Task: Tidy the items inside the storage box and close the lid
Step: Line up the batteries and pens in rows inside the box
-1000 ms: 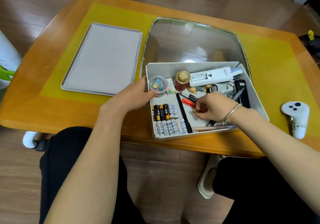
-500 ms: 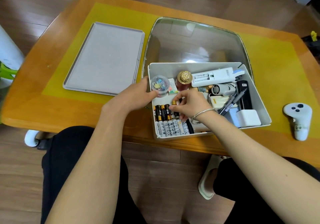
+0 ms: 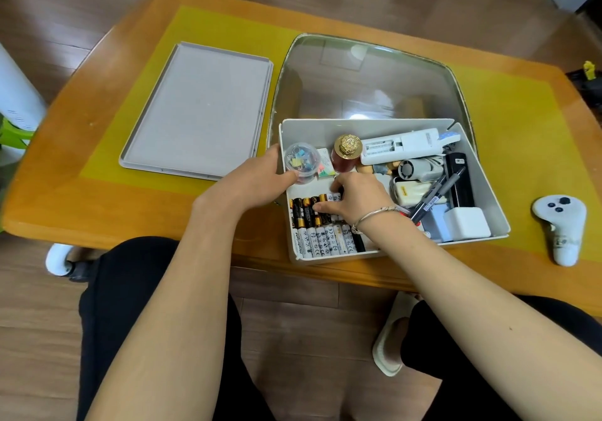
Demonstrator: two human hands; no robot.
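Note:
The white storage box [image 3: 487, 189] stands open at the table's near edge. Its grey lid [image 3: 198, 111] lies flat to the left. My left hand [image 3: 254, 182] grips the box's left wall, thumb inside by a clear tub of clips [image 3: 301, 160]. My right hand [image 3: 358, 199] is inside the box over two rows of batteries [image 3: 312, 241], its thumb and fingers pinching a battery in the upper row. Right of them lie a gold-capped bottle [image 3: 348, 146], a white remote [image 3: 400, 148], pens [image 3: 436, 195], a black device [image 3: 459, 182] and a white charger [image 3: 465, 223].
A glass panel [image 3: 365, 78] lies under and behind the box on the yellow mat [image 3: 508, 111]. A white game controller [image 3: 562, 225] rests at the right. My knees are just below the table's front edge [image 3: 146, 238].
My right hand carried a battery from the box's middle leftward to the battery rows and now sits over the upper row. My left hand has kept its hold on the box wall.

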